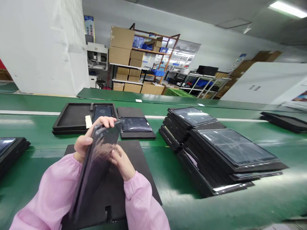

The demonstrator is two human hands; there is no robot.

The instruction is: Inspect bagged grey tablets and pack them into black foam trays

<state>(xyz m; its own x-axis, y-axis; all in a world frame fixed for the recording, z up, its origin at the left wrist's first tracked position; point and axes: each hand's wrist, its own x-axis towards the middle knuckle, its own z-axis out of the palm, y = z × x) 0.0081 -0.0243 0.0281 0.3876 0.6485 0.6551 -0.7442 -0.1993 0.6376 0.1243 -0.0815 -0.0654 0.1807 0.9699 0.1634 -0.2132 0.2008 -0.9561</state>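
My left hand [88, 139] grips a dark, glossy tablet-like panel [101, 167] by its upper left edge. The panel stands steeply tilted, and its shiny face mirrors my fingers. My right hand [121, 161] is against that face with its fingers bent together; whether they pinch a film there is too small to make out. Beneath both hands lies a flat black foam sheet [136, 171] with a small notch near its front edge. Behind my left hand sits a black foam tray [75, 115] with a dark screen in its right part and a pale paper piece [88, 121] at its edge.
Two stacks of screens on black foam, a nearer one [238, 146] and a farther one [193, 116], stand to the right. Another screen [135, 124] lies on foam beyond my hands. Black trays rest at far left [18, 150] and far right [286, 121] on the green surface [166, 176].
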